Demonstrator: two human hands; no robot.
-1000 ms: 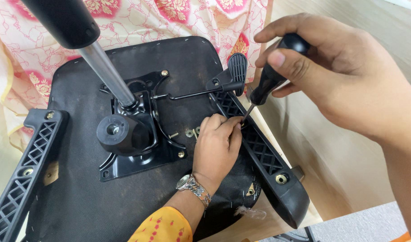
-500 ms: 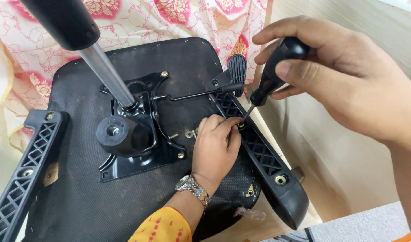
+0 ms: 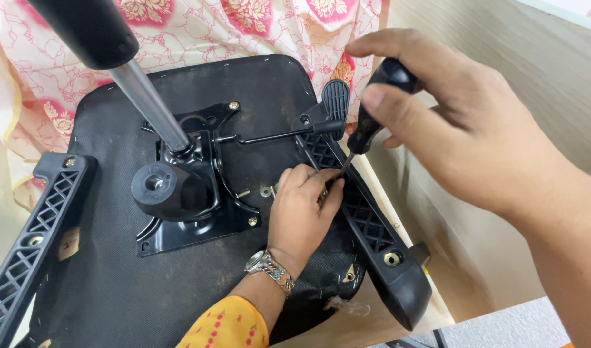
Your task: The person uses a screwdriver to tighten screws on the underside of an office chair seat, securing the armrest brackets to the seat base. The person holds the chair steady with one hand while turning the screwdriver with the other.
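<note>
An upturned black chair seat (image 3: 179,303) lies before me. Its metal mechanism plate (image 3: 198,222) and gas cylinder (image 3: 147,103) point up. My right hand (image 3: 463,135) grips the black handle of a screwdriver (image 3: 373,116), whose tip points down at the right armrest bracket (image 3: 373,225). My left hand (image 3: 302,206), with a wristwatch and a yellow sleeve, rests on the seat. Its fingertips are pinched around the screwdriver's thin shaft at the bracket. Whatever lies under those fingertips is hidden.
A second black armrest bracket (image 3: 31,245) runs along the seat's left side. A black lever paddle (image 3: 334,103) sticks out near the screwdriver. Pink floral cloth (image 3: 244,26) lies behind the seat, and a light wooden panel (image 3: 502,58) stands to the right.
My right hand has turned slightly on the screwdriver handle, fingers shifting over its top. My left hand and the seat stay where they were.
</note>
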